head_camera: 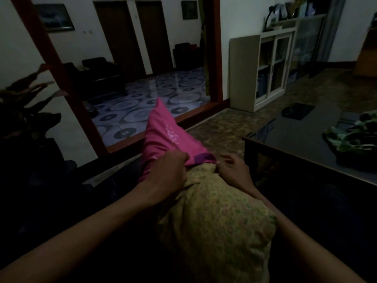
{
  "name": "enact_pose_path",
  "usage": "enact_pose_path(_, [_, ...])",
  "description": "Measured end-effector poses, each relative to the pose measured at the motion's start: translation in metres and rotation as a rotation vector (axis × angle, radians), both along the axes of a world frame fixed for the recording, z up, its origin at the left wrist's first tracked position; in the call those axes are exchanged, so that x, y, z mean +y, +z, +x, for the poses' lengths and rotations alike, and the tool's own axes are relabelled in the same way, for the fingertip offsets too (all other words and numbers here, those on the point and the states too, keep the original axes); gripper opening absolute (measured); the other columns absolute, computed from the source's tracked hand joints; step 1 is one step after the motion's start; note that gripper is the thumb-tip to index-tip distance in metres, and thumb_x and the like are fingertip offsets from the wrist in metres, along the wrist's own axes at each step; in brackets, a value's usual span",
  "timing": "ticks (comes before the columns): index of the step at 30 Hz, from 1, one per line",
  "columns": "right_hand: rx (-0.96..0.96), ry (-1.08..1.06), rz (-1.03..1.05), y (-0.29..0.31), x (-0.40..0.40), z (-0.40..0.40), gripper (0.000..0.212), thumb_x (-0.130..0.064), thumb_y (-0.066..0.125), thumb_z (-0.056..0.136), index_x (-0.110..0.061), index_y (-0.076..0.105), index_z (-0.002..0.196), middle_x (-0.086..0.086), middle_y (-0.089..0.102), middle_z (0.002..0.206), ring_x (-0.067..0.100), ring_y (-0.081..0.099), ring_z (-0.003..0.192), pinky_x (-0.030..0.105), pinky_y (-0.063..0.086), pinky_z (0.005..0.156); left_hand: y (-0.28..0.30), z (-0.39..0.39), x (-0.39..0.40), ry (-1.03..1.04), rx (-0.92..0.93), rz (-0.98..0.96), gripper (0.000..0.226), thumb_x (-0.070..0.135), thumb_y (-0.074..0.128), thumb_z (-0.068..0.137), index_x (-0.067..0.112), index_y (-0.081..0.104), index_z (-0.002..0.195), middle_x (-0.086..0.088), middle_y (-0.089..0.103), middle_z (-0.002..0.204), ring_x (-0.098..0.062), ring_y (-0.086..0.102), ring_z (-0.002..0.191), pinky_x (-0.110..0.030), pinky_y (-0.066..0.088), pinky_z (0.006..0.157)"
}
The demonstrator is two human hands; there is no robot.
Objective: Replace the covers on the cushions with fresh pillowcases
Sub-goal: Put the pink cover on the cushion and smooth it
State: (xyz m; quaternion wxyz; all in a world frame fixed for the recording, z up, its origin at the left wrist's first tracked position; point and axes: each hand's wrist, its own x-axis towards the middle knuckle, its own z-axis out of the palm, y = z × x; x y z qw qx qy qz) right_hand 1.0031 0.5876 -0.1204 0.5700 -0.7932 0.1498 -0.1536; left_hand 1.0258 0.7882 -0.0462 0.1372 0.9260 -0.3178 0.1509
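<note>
A cushion (216, 217) with a yellow-green flowered fabric lies lengthwise in front of me, its near end low in the frame. A pink pillowcase (165, 131) with a purple hem covers its far end and sticks up in a point. My left hand (167, 172) grips the pink hem on the left side, fingers curled round the fabric. My right hand (234, 170) rests at the hem on the right side with fingers partly spread; whether it pinches the cloth is hidden.
A dark glass-topped table (302, 139) stands close on the right, with green patterned cloth (353, 137) lying on it. A white cabinet (271, 68) is against the far wall. A potted plant (26, 103) stands at the left. The room is dim.
</note>
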Motion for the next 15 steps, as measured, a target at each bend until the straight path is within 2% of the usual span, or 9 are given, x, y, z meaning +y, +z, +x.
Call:
enact_pose_path(2, [-0.137, 0.113, 0.042, 0.017, 0.004, 0.004, 0.046, -0.014, 0.072, 0.089, -0.019, 0.061, 0.133, -0.002, 0.064, 0.119, 0.004, 0.061, 0.098, 0.015, 0.046, 0.079, 0.005, -0.017, -0.010, -0.080, -0.022, 0.012, 0.029, 0.027, 0.048, 0.082, 0.016, 0.069, 0.099, -0.014, 0.071, 0.091, -0.035, 0.067, 0.084, -0.036, 0.048, 0.067])
enact_pose_path(4, [-0.229, 0.273, 0.023, 0.027, 0.007, 0.008, 0.051, -0.006, 0.070, 0.086, -0.024, 0.063, 0.133, -0.005, 0.066, 0.124, 0.000, 0.062, 0.105, 0.008, 0.047, 0.081, 0.009, -0.029, -0.017, -0.156, 0.000, 0.049, 0.049, 0.043, 0.038, 0.080, 0.020, 0.067, 0.112, -0.013, 0.073, 0.096, -0.034, 0.067, 0.086, -0.041, 0.052, 0.071])
enact_pose_path(5, [-0.250, 0.313, -0.024, 0.029, 0.007, 0.010, 0.050, -0.009, 0.070, 0.083, -0.027, 0.067, 0.129, -0.007, 0.068, 0.123, 0.000, 0.062, 0.109, 0.008, 0.047, 0.084, 0.010, -0.032, -0.019, -0.195, -0.001, 0.044, 0.049, 0.044, 0.038, 0.081, 0.022, 0.067, 0.114, -0.011, 0.073, 0.097, -0.033, 0.068, 0.086, -0.042, 0.052, 0.071])
enact_pose_path(7, [-0.259, 0.347, -0.098, 0.032, 0.005, 0.013, 0.036, -0.016, 0.073, 0.084, -0.031, 0.074, 0.117, -0.008, 0.072, 0.116, 0.002, 0.065, 0.106, 0.014, 0.050, 0.086, 0.013, -0.031, -0.018, -0.274, -0.013, -0.040, 0.036, 0.039, 0.049, 0.086, 0.024, 0.071, 0.110, -0.006, 0.075, 0.093, -0.025, 0.070, 0.079, -0.039, 0.054, 0.069])
enact_pose_path(9, [-0.239, 0.383, -0.168, 0.032, 0.002, 0.014, 0.019, -0.020, 0.077, 0.087, -0.033, 0.076, 0.102, -0.012, 0.074, 0.099, 0.000, 0.066, 0.090, 0.017, 0.052, 0.078, 0.015, -0.024, -0.014, -0.312, 0.052, -0.164, 0.022, 0.026, 0.068, 0.086, 0.024, 0.076, 0.107, 0.001, 0.077, 0.091, -0.010, 0.071, 0.075, -0.029, 0.056, 0.069])
enact_pose_path(11, [-0.238, 0.356, -0.279, 0.029, -0.001, 0.018, 0.016, -0.020, 0.080, 0.085, -0.034, 0.074, 0.091, -0.020, 0.069, 0.081, -0.005, 0.060, 0.071, 0.018, 0.047, 0.066, 0.018, -0.014, -0.008, -0.311, 0.173, -0.245, 0.024, 0.022, 0.079, 0.082, 0.020, 0.076, 0.106, 0.005, 0.076, 0.095, -0.002, 0.071, 0.083, -0.020, 0.056, 0.073])
enact_pose_path(12, [-0.231, 0.335, -0.305, 0.027, -0.003, 0.020, 0.014, -0.021, 0.081, 0.085, -0.034, 0.075, 0.090, -0.021, 0.069, 0.077, -0.006, 0.060, 0.068, 0.019, 0.045, 0.065, 0.020, -0.006, -0.002, -0.305, 0.258, -0.261, 0.026, 0.024, 0.082, 0.081, 0.019, 0.075, 0.106, 0.006, 0.076, 0.098, -0.001, 0.070, 0.089, -0.019, 0.055, 0.077])
enact_pose_path(14, [-0.198, 0.298, -0.287, 0.025, -0.007, 0.024, 0.006, -0.027, 0.081, 0.085, -0.031, 0.079, 0.089, -0.016, 0.073, 0.079, 0.000, 0.066, 0.075, 0.025, 0.051, 0.073, 0.024, 0.011, 0.010, -0.282, 0.381, -0.258, 0.031, 0.034, 0.081, 0.083, 0.020, 0.074, 0.110, 0.009, 0.073, 0.106, 0.001, 0.068, 0.099, -0.018, 0.054, 0.087])
enact_pose_path(15, [-0.176, 0.274, -0.259, 0.023, -0.010, 0.026, 0.004, -0.029, 0.080, 0.085, -0.029, 0.080, 0.089, -0.012, 0.076, 0.083, 0.007, 0.070, 0.081, 0.030, 0.055, 0.079, 0.025, 0.020, 0.017, -0.248, 0.365, -0.234, 0.035, 0.040, 0.079, 0.083, 0.022, 0.074, 0.113, 0.011, 0.072, 0.110, 0.001, 0.066, 0.102, -0.018, 0.053, 0.091])
